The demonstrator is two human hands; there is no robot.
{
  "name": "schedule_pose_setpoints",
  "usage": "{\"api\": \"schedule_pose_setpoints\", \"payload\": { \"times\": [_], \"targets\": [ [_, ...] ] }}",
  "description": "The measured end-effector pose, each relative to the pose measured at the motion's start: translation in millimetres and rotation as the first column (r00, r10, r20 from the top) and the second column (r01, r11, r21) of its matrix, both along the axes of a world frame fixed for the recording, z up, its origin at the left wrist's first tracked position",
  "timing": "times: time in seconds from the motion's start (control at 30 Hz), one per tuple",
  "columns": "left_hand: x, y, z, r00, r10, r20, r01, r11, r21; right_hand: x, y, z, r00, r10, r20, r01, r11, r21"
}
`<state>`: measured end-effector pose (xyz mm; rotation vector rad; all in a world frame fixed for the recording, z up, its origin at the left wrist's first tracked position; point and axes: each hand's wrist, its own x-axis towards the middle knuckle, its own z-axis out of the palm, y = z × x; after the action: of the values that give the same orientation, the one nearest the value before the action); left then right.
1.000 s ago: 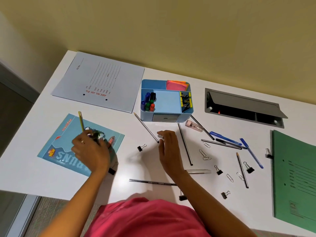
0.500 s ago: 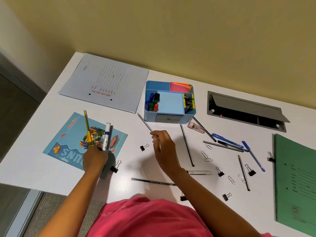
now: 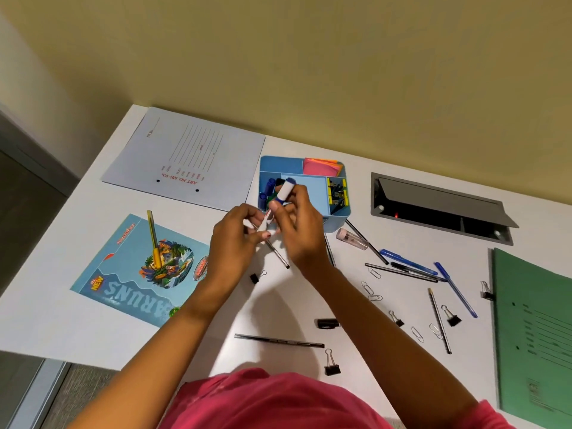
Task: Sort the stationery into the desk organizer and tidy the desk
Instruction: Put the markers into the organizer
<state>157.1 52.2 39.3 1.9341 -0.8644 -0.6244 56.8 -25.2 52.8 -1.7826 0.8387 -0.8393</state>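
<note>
Both hands meet in front of the blue desk organizer [image 3: 270, 161]. A white marker with a blue cap [image 3: 285, 191] is tilted up over the organizer's left compartment, where several markers stand. My right hand [image 3: 298, 233] pinches the marker near its blue band. My left hand [image 3: 236, 246] holds its lower white end. A black pencil [image 3: 280, 258] lies on the desk under the hands. A yellow pencil [image 3: 152, 235] rests on the blue booklet [image 3: 123, 274].
A grey file cover [image 3: 192, 153] lies at the back left and a green folder [image 3: 532, 320] at the right edge. An open cable hatch [image 3: 433, 209] is behind blue pens [image 3: 408, 264], pencils, a pink tube [image 3: 352, 239], paper clips and binder clips [image 3: 331, 365].
My left hand lifted the marker off the booklet and carried it right and up. My right hand left the pencil on the desk and took hold of the marker too.
</note>
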Motion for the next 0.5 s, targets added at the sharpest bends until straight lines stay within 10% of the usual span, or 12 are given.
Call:
{"api": "schedule_pose_setpoints", "payload": {
  "times": [0.27,0.5],
  "targets": [
    [18,-37,-8,0.996,0.074,-0.045,-0.076,0.996,-0.056,19,-37,21,0.926,-0.337,0.168,0.350,0.935,-0.053],
    [14,-43,-23,0.988,0.121,-0.091,-0.124,0.992,-0.032,32,-46,9,0.976,-0.207,-0.062,0.196,0.969,-0.152]
  ]
}}
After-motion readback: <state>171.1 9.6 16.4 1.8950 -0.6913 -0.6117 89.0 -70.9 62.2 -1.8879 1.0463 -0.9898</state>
